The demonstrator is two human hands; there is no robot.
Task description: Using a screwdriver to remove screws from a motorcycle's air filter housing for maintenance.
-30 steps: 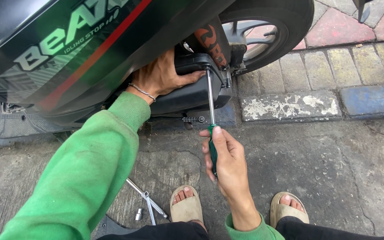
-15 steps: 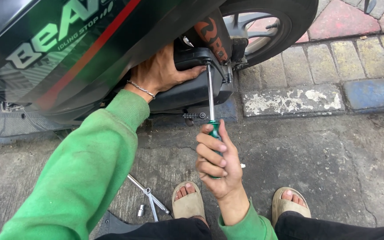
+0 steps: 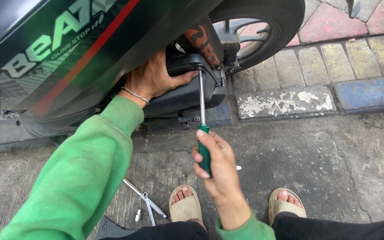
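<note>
Right hand has rolled on the screwdriver since half a second ago, knuckles now turned away, fingers clenched round the green handle. Tip sits on a screw at the top edge of the black cover under the scooter. Left hand lies flat on the cover, fingers spread, gripping nothing. Keep the shaft in line with the screw, push in while turning, brace the cover.

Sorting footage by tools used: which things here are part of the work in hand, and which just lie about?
In use:
- screwdriver, gripped by the right hand, tip at the black engine cover
- left hand, pressed on that cover

Lying about:
- wrenches on the ground
- small socket beside them
</note>
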